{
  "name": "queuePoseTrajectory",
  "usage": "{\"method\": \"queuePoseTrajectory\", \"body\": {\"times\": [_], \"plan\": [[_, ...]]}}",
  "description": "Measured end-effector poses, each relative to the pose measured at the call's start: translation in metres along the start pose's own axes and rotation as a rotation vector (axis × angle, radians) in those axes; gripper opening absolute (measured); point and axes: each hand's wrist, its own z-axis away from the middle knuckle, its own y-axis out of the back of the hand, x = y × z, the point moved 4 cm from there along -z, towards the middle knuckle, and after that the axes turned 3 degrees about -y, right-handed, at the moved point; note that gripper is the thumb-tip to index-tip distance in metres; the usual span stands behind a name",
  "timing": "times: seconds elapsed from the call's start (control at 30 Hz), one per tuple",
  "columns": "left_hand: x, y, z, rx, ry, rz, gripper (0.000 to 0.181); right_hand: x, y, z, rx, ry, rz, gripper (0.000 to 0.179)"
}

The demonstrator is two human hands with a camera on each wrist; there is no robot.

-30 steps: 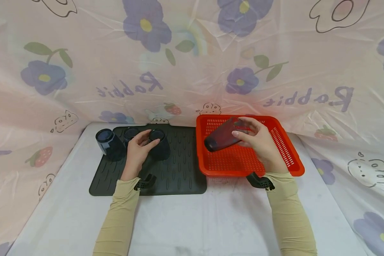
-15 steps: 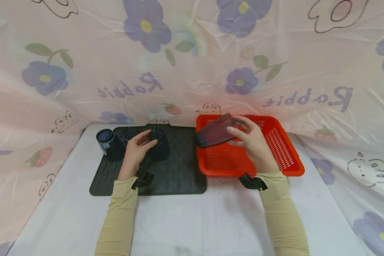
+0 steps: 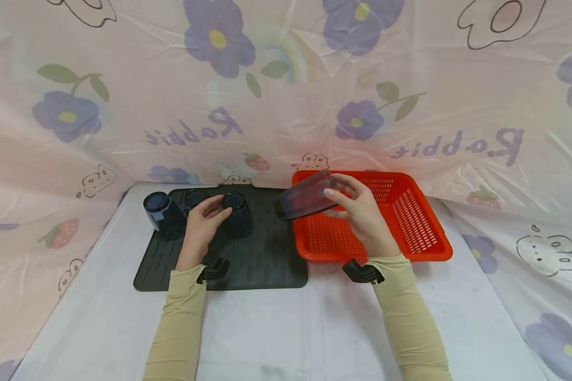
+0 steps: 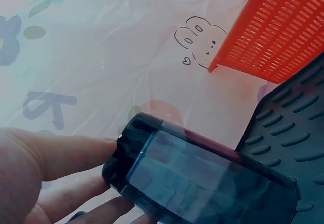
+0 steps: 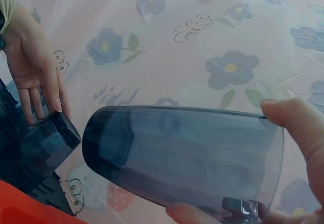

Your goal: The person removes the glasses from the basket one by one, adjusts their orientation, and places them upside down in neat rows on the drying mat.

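In the head view my right hand (image 3: 362, 217) grips a tinted blue drinking glass (image 3: 302, 198) near its open rim. This glass is tilted, its dark base pointing left, above the gap between basket and mat. My left hand (image 3: 202, 227) has thumb and fingers at the base of an upside-down dark glass (image 3: 239, 219) on the black drying mat (image 3: 267, 264). The left wrist view shows that glass (image 4: 202, 178) with fingertips on both sides of its base. Two more upturned glasses, one at the left (image 3: 167, 219) and one partly hidden (image 3: 194, 198), stand beside my left hand.
An orange-red perforated basket (image 3: 424, 225) stands right of the mat, under my right forearm's reach. A white cloth (image 3: 276, 323) covers the table. Behind it hangs a printed sheet (image 3: 286, 106) with flowers and rabbits.
My right hand has moved left with its glass, from over the basket toward the mat, and the glass now lies closer to horizontal. My left hand has barely shifted.
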Motion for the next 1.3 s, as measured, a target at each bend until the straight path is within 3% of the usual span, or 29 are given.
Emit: {"method": "queuePoseTrajectory", "body": {"times": [0.2,0.53,0.8,1.13,1.3], "plan": [[0.002,0.001,0.003,-0.011,0.008,0.019,0.050,0.004,-0.004,-0.002,0.009,-0.016,-0.015,0.051],[0.010,0.006,0.014,-0.054,0.007,-0.032,0.057,0.013,-0.012,-0.003,-0.026,-0.020,-0.075,0.047],[0.015,0.007,0.021,-0.089,0.044,-0.030,0.062,0.023,-0.016,-0.008,-0.017,-0.029,-0.110,0.045],[0.031,0.003,0.040,-0.199,0.024,-0.102,0.060,0.032,-0.025,-0.009,-0.036,-0.060,-0.141,0.044],[0.037,-0.009,0.043,-0.293,0.016,-0.046,0.057,0.034,-0.027,-0.008,-0.041,-0.077,-0.166,0.038]]}}
